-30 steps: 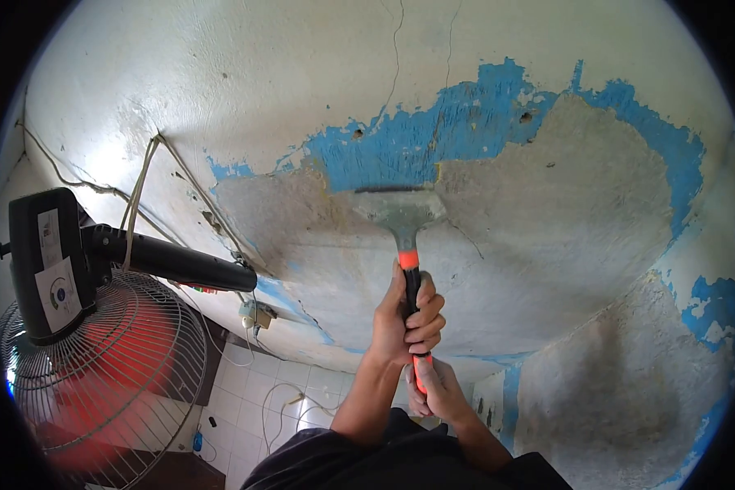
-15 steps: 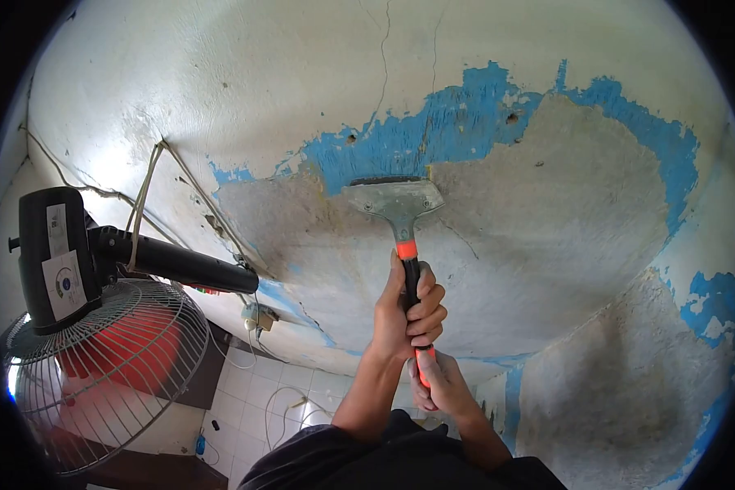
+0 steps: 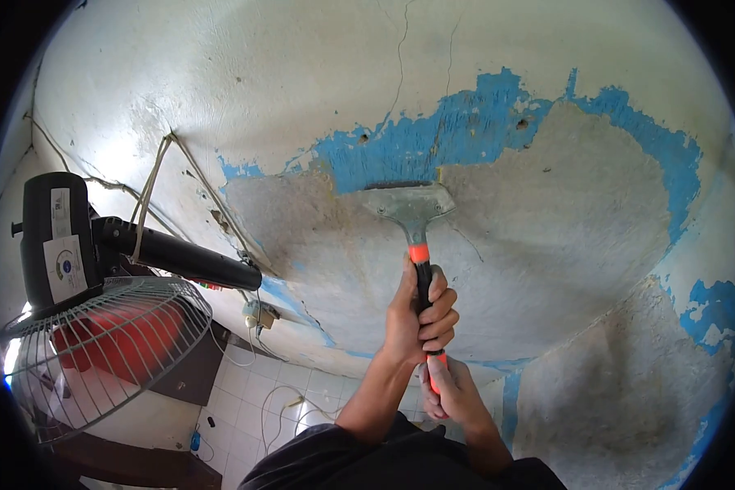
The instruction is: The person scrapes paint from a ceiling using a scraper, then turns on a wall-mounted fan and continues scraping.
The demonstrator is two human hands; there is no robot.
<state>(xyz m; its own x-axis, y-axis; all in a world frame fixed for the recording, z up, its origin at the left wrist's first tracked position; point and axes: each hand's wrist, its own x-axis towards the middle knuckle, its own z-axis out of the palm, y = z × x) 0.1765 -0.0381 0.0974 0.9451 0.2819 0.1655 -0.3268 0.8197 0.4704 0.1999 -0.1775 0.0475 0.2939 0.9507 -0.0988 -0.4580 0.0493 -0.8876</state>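
Note:
A long-handled scraper [image 3: 415, 214] with a wide grey metal head touches the wall [image 3: 563, 220] at the lower edge of a blue paint patch [image 3: 400, 151]. Below the blue, the wall shows bare grey plaster. My left hand [image 3: 420, 314] is wrapped round the black upper part of the handle, just under its orange collar. Lower down, my right hand [image 3: 449, 390] grips the orange end of the same handle. The blade's edge faces up, against the blue paint.
At the left stands a fan [image 3: 110, 327] with a wire cage and a black pole [image 3: 180, 260]. Cables [image 3: 151, 192] hang along the wall near a socket [image 3: 260, 314]. White floor tiles [image 3: 237, 400] and a loose cord [image 3: 282, 408] lie below.
The view has shifted slightly, so the wall, scraper and both hands appear a little further right. The blade stays by the lower edge of the blue patch, and both hands keep their hold.

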